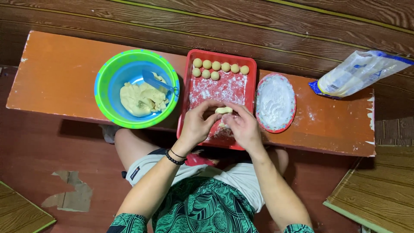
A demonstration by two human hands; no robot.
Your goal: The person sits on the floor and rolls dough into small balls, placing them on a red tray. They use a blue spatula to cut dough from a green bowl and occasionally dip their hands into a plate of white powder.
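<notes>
Pale, oblong dough piece [224,110] pinched between both hands [221,123].

A home floor used for cooking: a low orange bench [60,77] bears a bowl of dough [137,88], with a flour bag [358,73] at its far end.

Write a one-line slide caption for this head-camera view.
Both hands shape a piece of dough over a floured red tray holding nine dough balls.
</notes>
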